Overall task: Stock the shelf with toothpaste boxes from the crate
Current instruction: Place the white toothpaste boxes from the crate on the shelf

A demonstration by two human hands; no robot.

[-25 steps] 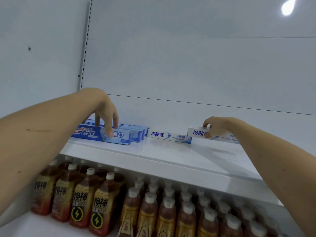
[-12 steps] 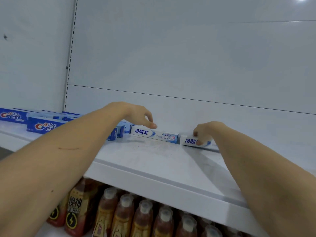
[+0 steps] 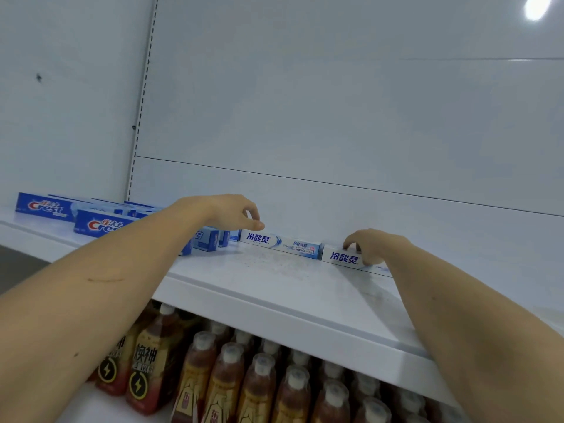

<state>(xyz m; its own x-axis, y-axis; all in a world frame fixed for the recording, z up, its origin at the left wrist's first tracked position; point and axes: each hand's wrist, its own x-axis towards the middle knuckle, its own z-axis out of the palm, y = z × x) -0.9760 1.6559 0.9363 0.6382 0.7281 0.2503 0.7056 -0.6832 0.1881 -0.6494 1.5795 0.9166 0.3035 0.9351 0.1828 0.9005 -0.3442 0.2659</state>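
Two white toothpaste boxes lie end to end against the shelf back wall. The right hand clamps the right box, squaring it; the left hand hovers loosely curled, empty, above the left box, beside blue Crest boxes.

1. I see a white back panel rising behind the white shelf.
2. A slotted upright runs down its left.
3. A light's glare gleams top right.
4. Bottled drinks crowd the tier below.
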